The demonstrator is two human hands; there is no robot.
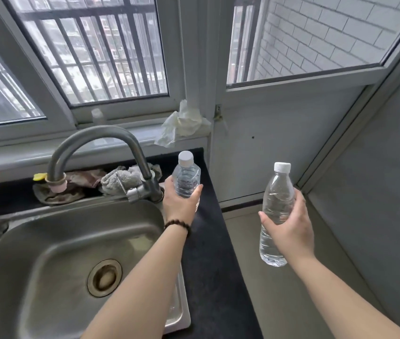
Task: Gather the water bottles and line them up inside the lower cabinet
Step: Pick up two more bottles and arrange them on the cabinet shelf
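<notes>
Right now both hands are loaded, so the risks are mostly drops and knocks. Nearest, the right hand (289,226) holds the taller bottle (277,214) off the desk, out over the floor on the right; grip is fingers and thumb curled round the lower-middle of the body, white cap up, slight tilt. The bottle looks full, smooth and thin-walled, so a loose hold could let it slide down through the fingers, and nothing is under it but floor.

A bit farther, the left hand (180,204) wraps the shorter bottle (186,178) from behind, thumb on the right side, fingers on the left, just above the dark desk (208,241) strip right of the sink (47,253). Cannot tell if its base touches the desk or is lifted clear.

Risk here: the faucet (101,140) base stands just left of this hand, so pulling back leftward could clip it, and a knocked bottle would roll into the sink.

Farther back, rags (120,178) are bunched behind the faucet, and a crumpled tissue (184,124) sits at the window sill; neither seems in the way.

The lower cabinet is not in view. With both hands full, opening a door would probably need one bottle parked or tucked, which is where a fumble is likeliest. Bending down with a tilted bottle adds to that.
</notes>
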